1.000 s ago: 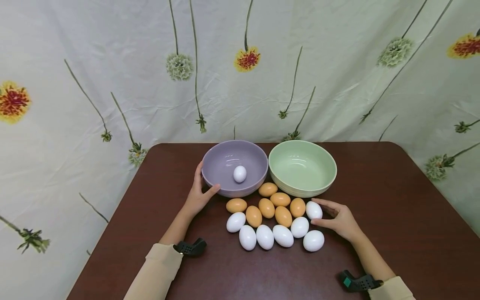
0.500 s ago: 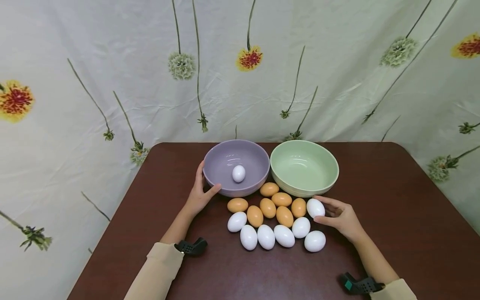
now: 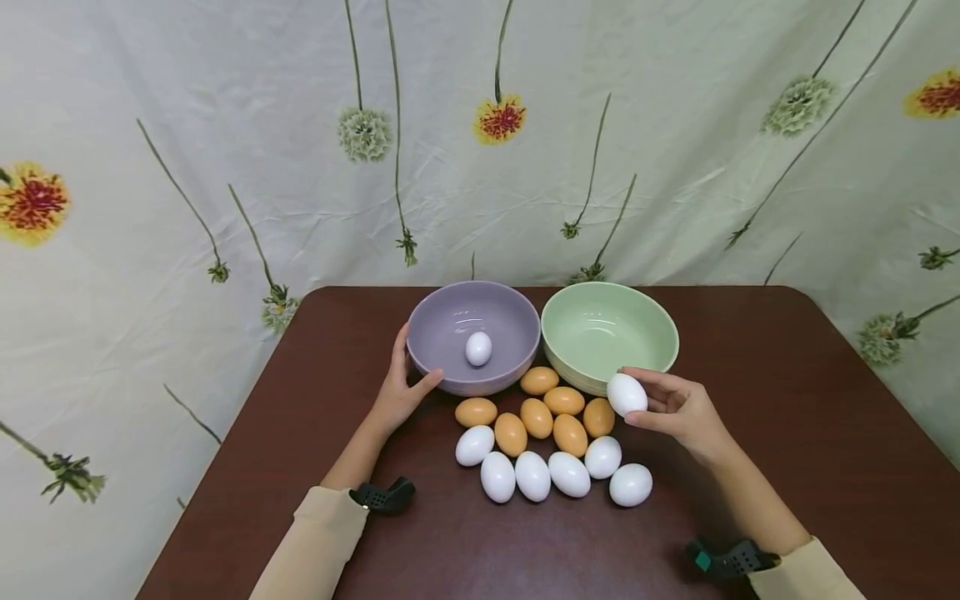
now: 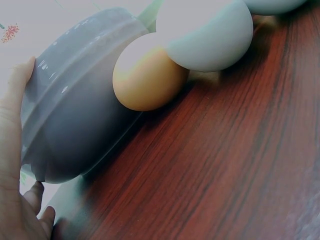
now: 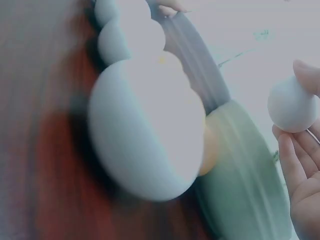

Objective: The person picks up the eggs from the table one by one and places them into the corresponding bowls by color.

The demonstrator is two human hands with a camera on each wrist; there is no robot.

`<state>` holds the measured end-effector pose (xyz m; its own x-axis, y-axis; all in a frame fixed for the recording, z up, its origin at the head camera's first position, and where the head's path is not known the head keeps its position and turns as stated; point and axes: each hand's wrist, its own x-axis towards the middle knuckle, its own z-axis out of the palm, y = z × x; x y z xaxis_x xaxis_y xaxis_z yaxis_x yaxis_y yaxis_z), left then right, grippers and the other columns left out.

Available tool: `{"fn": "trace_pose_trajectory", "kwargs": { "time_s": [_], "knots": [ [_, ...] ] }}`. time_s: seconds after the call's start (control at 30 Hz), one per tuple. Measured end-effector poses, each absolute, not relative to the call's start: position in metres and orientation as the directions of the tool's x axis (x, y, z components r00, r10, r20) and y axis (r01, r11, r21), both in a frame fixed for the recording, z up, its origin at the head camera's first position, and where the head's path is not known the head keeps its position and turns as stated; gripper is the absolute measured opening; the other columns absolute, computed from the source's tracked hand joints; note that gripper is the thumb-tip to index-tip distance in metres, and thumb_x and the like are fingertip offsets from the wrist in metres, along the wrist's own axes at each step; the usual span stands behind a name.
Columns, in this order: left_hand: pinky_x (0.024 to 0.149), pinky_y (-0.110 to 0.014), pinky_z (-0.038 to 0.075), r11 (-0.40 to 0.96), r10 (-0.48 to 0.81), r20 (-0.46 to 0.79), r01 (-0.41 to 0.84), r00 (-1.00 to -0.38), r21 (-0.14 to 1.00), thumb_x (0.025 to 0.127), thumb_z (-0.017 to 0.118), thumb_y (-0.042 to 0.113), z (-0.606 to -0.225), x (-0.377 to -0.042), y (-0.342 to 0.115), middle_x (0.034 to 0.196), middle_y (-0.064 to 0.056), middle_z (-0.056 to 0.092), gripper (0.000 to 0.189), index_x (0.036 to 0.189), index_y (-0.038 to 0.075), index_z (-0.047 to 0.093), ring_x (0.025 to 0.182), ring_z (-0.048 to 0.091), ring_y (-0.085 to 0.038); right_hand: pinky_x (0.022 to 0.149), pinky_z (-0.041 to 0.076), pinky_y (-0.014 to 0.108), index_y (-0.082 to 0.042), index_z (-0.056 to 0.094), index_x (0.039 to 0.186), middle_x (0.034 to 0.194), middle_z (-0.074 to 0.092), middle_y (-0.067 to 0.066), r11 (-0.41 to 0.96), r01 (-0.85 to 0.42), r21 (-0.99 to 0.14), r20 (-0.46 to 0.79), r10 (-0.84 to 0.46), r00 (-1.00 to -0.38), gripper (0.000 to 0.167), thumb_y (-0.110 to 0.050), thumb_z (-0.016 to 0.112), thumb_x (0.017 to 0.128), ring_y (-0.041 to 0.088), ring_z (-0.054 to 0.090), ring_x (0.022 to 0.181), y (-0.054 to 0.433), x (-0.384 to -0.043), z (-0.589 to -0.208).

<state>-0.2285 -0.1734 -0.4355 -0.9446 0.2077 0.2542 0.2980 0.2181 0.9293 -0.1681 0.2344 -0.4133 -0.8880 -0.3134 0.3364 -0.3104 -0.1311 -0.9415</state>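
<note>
My left hand (image 3: 397,398) holds the near left side of a purple bowl (image 3: 444,321), its thumb at the front and its fingers round the left side. One white egg lies inside that bowl. My right hand (image 3: 688,414) pinches another white egg (image 3: 625,395) between thumb and fingers, raised off the table at the near edge of a green bowl (image 3: 600,329). The right wrist view shows this held egg (image 5: 290,106) in the fingertips. Several brown eggs (image 3: 571,436) lie in front of the bowls, with several white eggs (image 3: 533,477) nearer to me.
The two bowls stand side by side at the back of a dark brown table (image 3: 757,358). A pale curtain with printed flowers (image 3: 363,133) hangs behind it. A lone white egg (image 3: 631,485) lies at the right of the group, below my right hand.
My right hand has taken hold of the white egg at the right end of the group and lifted it up towards the green bowl. The left hand stays at the purple bowl.
</note>
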Motion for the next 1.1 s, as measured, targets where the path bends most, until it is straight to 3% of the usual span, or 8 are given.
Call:
{"fn": "trace_pose_trajectory", "kwargs": {
  "time_s": [0.6,0.87,1.1],
  "knots": [
    [0.113,-0.053,0.014,0.217,0.202,0.263,0.305,-0.944,0.927,0.089,0.064,0.006,-0.434,-0.227,-0.173,0.159,-0.024,0.006,0.091,0.155,0.001,0.0,0.144,0.015,-0.04,0.09,0.049,0.025,0.004,0.062,0.126,0.121,0.066,-0.004,-0.117,-0.297,-0.948,0.32,-0.357,-0.878,0.054,0.017,0.073,0.075,0.01,0.061,0.11,0.203,-0.201,-0.385],
    [0.114,-0.052,0.015,0.202,0.209,0.283,0.324,-0.936,0.924,0.089,0.065,0.007,-0.434,-0.227,-0.173,0.159,-0.024,0.007,0.092,0.154,0.0,0.001,0.144,0.016,-0.039,0.089,0.05,0.028,0.015,0.056,0.126,0.118,0.067,-0.003,-0.098,-0.305,-0.947,0.319,-0.373,-0.871,0.055,0.012,0.077,0.075,0.012,0.064,0.106,0.18,-0.219,-0.378],
    [0.114,-0.053,0.014,0.198,0.204,0.281,0.32,-0.938,0.926,0.089,0.065,0.007,-0.434,-0.227,-0.173,0.159,-0.025,0.007,0.091,0.154,-0.001,0.001,0.144,0.016,-0.04,0.09,0.05,0.03,0.017,0.053,0.127,0.122,0.064,0.008,-0.067,-0.277,-0.959,0.28,-0.393,-0.876,0.058,0.011,0.077,0.075,0.014,0.064,0.106,0.161,-0.231,-0.371]
  ]
}}
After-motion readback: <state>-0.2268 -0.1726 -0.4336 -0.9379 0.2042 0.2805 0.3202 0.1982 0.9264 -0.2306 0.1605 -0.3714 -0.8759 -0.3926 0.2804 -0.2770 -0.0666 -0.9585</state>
